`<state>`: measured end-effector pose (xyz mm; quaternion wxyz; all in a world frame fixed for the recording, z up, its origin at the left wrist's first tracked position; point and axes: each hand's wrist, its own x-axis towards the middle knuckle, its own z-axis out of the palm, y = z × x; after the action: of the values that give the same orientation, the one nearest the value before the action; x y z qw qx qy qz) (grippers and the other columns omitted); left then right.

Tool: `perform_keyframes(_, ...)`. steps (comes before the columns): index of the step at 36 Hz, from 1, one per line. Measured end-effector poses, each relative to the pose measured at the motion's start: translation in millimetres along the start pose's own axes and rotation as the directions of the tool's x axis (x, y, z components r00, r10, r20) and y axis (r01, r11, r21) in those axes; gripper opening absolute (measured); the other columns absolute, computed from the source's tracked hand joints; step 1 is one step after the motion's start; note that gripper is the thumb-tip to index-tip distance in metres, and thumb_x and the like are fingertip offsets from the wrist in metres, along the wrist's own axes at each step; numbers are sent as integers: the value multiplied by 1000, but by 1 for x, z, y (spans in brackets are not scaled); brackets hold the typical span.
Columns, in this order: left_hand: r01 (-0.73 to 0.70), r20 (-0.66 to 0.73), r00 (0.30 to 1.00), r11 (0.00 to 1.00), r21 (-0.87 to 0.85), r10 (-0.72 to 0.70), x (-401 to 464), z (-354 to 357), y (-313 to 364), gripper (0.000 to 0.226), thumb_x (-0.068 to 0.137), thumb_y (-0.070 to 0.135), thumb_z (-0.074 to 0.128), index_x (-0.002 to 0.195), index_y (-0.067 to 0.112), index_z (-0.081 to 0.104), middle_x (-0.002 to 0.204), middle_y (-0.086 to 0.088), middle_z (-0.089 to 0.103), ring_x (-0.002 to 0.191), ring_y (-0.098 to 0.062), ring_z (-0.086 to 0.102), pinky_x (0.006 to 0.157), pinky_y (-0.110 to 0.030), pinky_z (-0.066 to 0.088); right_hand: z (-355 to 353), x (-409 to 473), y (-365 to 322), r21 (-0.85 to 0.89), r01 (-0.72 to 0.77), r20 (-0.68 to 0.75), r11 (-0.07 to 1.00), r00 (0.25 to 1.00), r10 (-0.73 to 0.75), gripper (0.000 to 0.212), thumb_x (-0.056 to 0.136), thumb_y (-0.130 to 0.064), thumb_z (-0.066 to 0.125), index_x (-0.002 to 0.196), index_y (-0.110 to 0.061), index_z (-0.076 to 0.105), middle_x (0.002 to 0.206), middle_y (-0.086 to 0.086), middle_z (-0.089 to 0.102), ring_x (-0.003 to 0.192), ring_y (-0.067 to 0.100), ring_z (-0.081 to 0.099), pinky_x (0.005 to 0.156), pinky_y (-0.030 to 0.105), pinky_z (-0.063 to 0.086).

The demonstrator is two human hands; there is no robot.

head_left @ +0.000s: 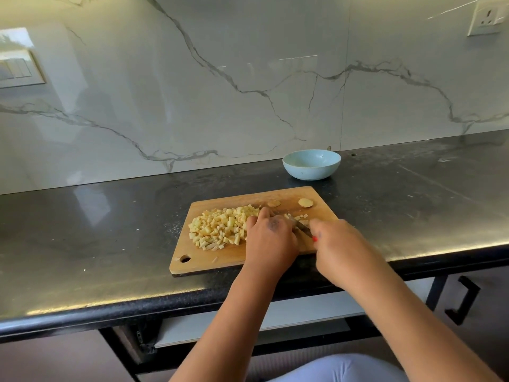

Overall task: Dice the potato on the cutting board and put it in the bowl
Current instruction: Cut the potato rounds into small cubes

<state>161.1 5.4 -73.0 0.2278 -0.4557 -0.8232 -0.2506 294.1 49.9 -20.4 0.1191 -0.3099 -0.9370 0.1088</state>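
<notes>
Right now both hands are down on the wooden cutting board, which lies on the dark countertop. The right hand is curled round the handle of a knife — the blade angles away from that grip, up and leftward toward the knuckles of the other hand. The left hand sits just beside the blade with its fingers bent down onto the board; whether they pinch a piece of potato under them I cannot tell. Just past the knife tip lie a few fresh-cut cubes. To the left of the left hand, touching its fingers, spreads the heap of diced potato. Beyond both hands, near the board's far edge, sit two round end slices. Farther back still — off the board, by the marble wall — stands the pale blue bowl.
</notes>
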Motion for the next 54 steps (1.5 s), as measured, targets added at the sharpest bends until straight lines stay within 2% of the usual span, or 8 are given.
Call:
perform_keyframes(4, 16, 68, 998, 1000, -12, -15, 2, -1, -2, 21, 81, 18, 49, 74, 17, 69, 73, 4, 65, 97, -23, 49, 82, -39, 39, -26, -11, 23, 9, -38, 19, 999, 999, 38, 11, 91, -14, 57, 86, -23, 55, 83, -1, 54, 67, 13, 53, 53, 26, 42)
perform_keyframes(20, 16, 252, 967, 999, 44, -26, 49, -6, 1, 23, 95, 38, 56, 104, 18, 63, 109, -2, 62, 109, -20, 49, 94, -36, 44, -33, 6, 50, 141, -89, -55, 986, 994, 97, 6, 98, -27, 53, 95, -23, 55, 82, -4, 52, 59, 8, 46, 45, 21, 27)
perform_keyframes(23, -110, 438, 891, 993, -51, 122, 53, 1, 10, 35, 102, 33, 44, 132, 19, 54, 132, -3, 54, 124, -22, 47, 103, -37, 40, -33, 7, 52, 143, -111, -64, 984, 991, 121, 5, 99, -25, 52, 97, -22, 55, 83, -2, 51, 59, 9, 47, 46, 22, 28)
perform_keyframes(26, -131, 531, 831, 986, -106, 167, 52, 2, 12, 35, 103, 30, 43, 132, 17, 58, 131, -3, 59, 119, -21, 53, 101, -33, 43, -31, 10, 54, 121, -132, -63, 984, 988, 140, 5, 98, -23, 52, 97, -19, 55, 83, 0, 52, 61, 11, 48, 46, 23, 30)
perform_keyframes(34, -202, 487, 856, 979, 10, 171, 52, -5, -2, 26, 102, 32, 46, 92, 14, 62, 94, -3, 62, 81, -15, 56, 77, -32, 50, -29, 12, 58, 122, -127, -35, 984, 991, 132, 6, 98, -24, 52, 97, -19, 55, 83, -2, 52, 61, 9, 48, 46, 21, 29)
perform_keyframes(42, -149, 467, 880, 984, 96, 87, 54, -13, -19, 17, 99, 14, 47, 103, 12, 63, 98, -5, 62, 77, -16, 58, 65, -27, 46, -22, 14, 53, 118, -85, -59, 989, 994, 92, 8, 99, -26, 51, 97, -19, 55, 82, -3, 51, 61, 8, 47, 46, 22, 29)
perform_keyframes(50, -55, 245, 967, 995, -79, 73, 65, -26, -22, 13, 85, 3, 63, 82, 14, 60, 92, -1, 58, 81, -18, 58, 69, -27, 50, -17, 15, 50, 131, -53, -65, 990, 996, 62, 7, 99, -26, 52, 101, -20, 56, 84, -3, 52, 63, 8, 48, 47, 20, 30)
perform_keyframes(54, -17, 230, 972, 993, -115, 43, 68, -23, -20, 11, 92, 5, 52, 97, 13, 59, 94, -3, 62, 84, -20, 59, 71, -32, 53, -15, 16, 48, 150, -48, -75, 987, 995, 60, 5, 98, -24, 53, 100, -20, 55, 86, -3, 53, 66, 9, 51, 50, 21, 33)
